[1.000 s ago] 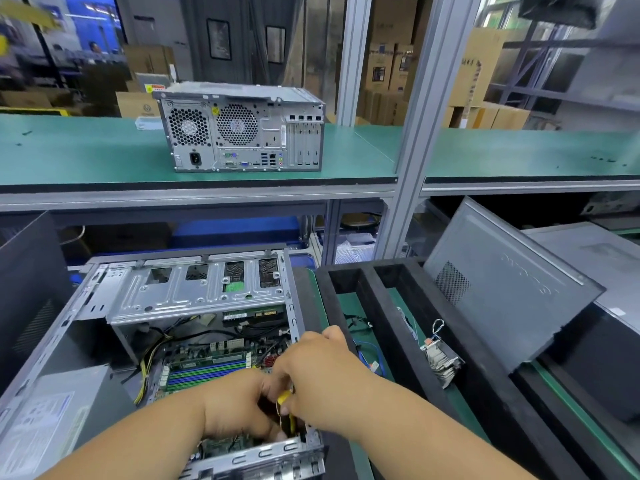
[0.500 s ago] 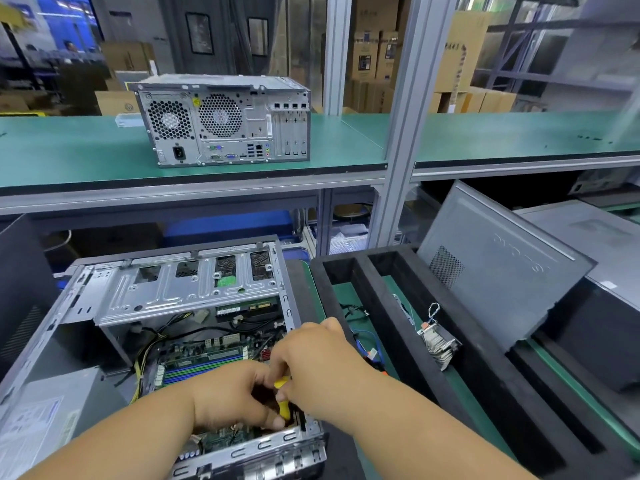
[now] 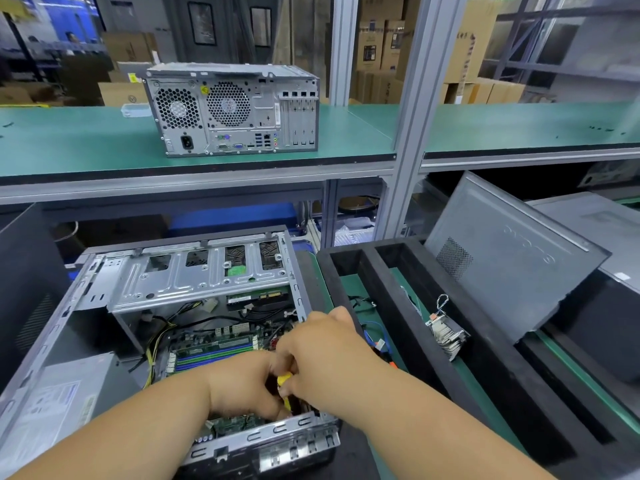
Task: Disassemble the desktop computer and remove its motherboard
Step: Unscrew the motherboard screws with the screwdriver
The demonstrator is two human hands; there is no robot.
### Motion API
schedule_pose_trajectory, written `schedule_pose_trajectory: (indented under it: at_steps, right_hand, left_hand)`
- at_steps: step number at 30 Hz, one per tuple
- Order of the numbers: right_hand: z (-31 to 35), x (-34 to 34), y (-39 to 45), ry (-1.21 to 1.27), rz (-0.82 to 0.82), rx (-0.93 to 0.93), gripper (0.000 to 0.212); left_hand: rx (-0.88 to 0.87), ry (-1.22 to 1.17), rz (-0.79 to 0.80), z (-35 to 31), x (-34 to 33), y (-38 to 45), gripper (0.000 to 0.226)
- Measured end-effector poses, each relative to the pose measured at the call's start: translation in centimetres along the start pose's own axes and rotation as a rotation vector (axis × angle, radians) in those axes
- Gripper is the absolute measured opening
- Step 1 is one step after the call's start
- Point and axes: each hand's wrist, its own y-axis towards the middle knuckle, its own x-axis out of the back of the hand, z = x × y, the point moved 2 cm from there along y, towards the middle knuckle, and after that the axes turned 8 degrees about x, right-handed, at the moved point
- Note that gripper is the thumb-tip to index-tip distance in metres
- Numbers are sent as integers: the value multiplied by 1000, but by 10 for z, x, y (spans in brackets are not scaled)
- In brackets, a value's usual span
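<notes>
Power supply point(image 3: 52, 407): a pale grey metal box with a printed label is sitting in the near left corner of the open case; it is probably heavy and rigid.
Open computer case point(image 3: 114, 278): a sheet-metal desktop chassis is lying on its side at lower left with its panel off, showing thin stamped edges that are likely sharp.
Drive cage point(image 3: 194, 275): a ribbed silver plate with square cut-outs is spanning the far part of the case.
Motherboard point(image 3: 214, 344): a flat green circuit board with blue memory slots is lying on the case floor, partly hidden by both hands. It looks thin, slightly flexible and fragile; bare edges seem the safest hold.
Cables point(image 3: 156, 344): soft yellow and black wires are curving along the board's left side.
Left hand point(image 3: 242, 389): it is reaching into the case with fingers curled downward; whether it is holding anything cannot be told.
Screwdriver point(image 3: 284, 386): only a bit of hard yellow handle is showing between the hands.
Right hand point(image 3: 322, 358): its fingers are wrapping around the screwdriver handle.
Foam tray point(image 3: 398, 306): a black, matte, divided tray is lying on the right.
Side panel point(image 3: 512, 265): a grey textured sheet is leaning in the tray.
</notes>
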Motion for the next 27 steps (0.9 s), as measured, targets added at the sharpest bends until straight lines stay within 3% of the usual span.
schedule_pose_trajectory:
  at_steps: [4,8,12,15,18,21,24,27]
  right_hand:
    - [-3,3,0,5,19,2,17]
    - [-6,8,-4,80,85,6,34]
    - [-6,7,-6,129,-14,6,18]
    - [-8,1,-4,-7,-35,-10,26]
    - [-9,0,-1,9,-17,-5,22]
    - [-10,1,1,50,19,4,19]
    - [-11,3,0,69,68,18,24]
    - [-11,4,-1,36,46,51,21]
  left_hand:
    - [-13,-88,46,-2,1,-1,20]
    - [1,-104,18,-2,0,-2,15]
    - [26,-52,-4,-5,-1,-1,11]
    - [30,-13,-10,-8,-1,-1,38]
    - [23,-20,14,-8,-1,-1,14]
    - [12,8,24,-5,-1,0,34]
    - [16,-22,25,-5,-3,-1,15]
    - [14,-63,8,-7,-3,-1,13]
